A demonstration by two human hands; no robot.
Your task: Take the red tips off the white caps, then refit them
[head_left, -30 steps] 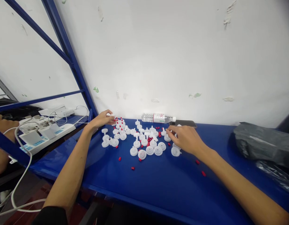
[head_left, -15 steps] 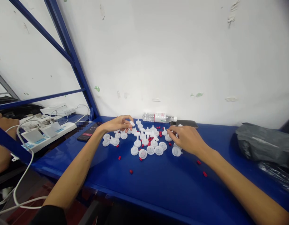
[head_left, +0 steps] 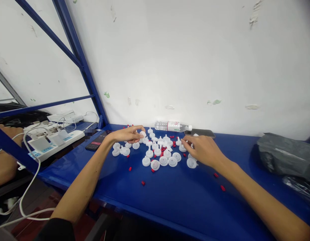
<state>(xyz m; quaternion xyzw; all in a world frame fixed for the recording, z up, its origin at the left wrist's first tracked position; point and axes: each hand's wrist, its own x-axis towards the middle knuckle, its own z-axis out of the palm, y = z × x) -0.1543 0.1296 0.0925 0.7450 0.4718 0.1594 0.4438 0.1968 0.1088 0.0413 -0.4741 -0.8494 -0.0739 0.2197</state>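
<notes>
Several white plastic caps [head_left: 160, 154] lie scattered on the blue table [head_left: 175, 197], mixed with small red plugs [head_left: 143, 183]. My left hand [head_left: 127, 134] hovers over the left part of the pile, fingers pinched on one white cap [head_left: 142, 134]. My right hand [head_left: 201, 150] rests at the right edge of the pile, its fingers curled and pinched among the caps; what they hold is too small to make out.
A clear water bottle [head_left: 173, 126] lies by the wall beside a dark phone [head_left: 200, 133]. Another phone [head_left: 96, 142] lies left of the pile. Grey plastic bags [head_left: 285, 157] sit at the right. A white power strip [head_left: 54, 142] with cables lies left, beside another person's arm [head_left: 5, 160].
My left hand moved right from the far-left caps to the middle of the pile, now pinching a white cap. My right hand stayed nearly still. The view shifted slightly.
</notes>
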